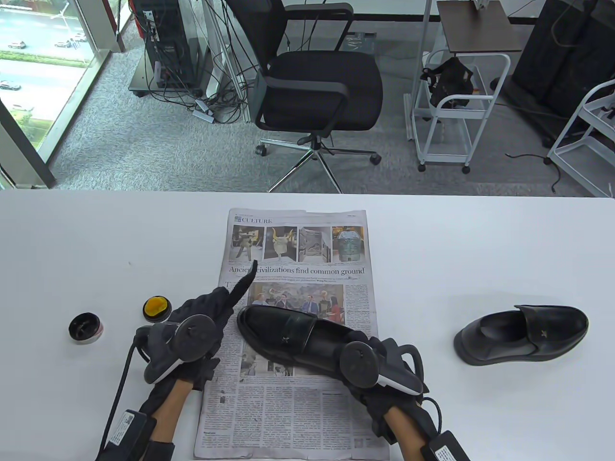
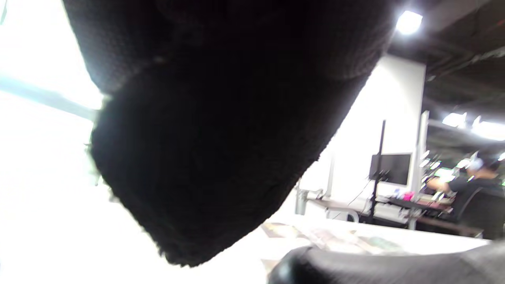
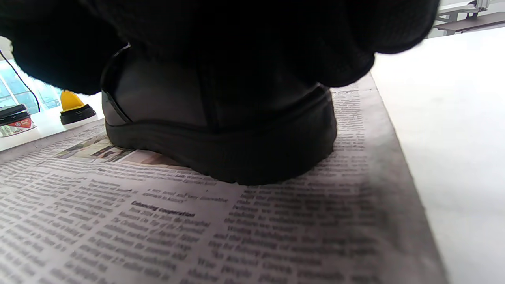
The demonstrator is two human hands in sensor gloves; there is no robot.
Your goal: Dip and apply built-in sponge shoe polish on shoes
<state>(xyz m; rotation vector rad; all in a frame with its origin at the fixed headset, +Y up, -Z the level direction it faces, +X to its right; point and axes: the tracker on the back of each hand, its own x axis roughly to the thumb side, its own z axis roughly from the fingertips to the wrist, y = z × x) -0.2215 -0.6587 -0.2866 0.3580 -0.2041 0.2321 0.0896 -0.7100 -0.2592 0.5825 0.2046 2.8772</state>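
Two hands attend the shoe (image 1: pixel 293 338) on the newspaper (image 1: pixel 293 413): right hand (image 1: pixel 384 370) grips its heel, left hand (image 1: pixel 192 336), fingers extended and empty, should fetch the sponge applicator (image 1: pixel 156 308) while the heel stays braced.

Even daylight from the window (image 1: pixel 43 72) lights the table view, sharp with soft shadows and bowed edges. The left wrist view is blurred and blown white, with ceiling lamps (image 2: pixel 408 21) glaring. The newspaper (image 3: pixel 197 221) print blurs nearby.
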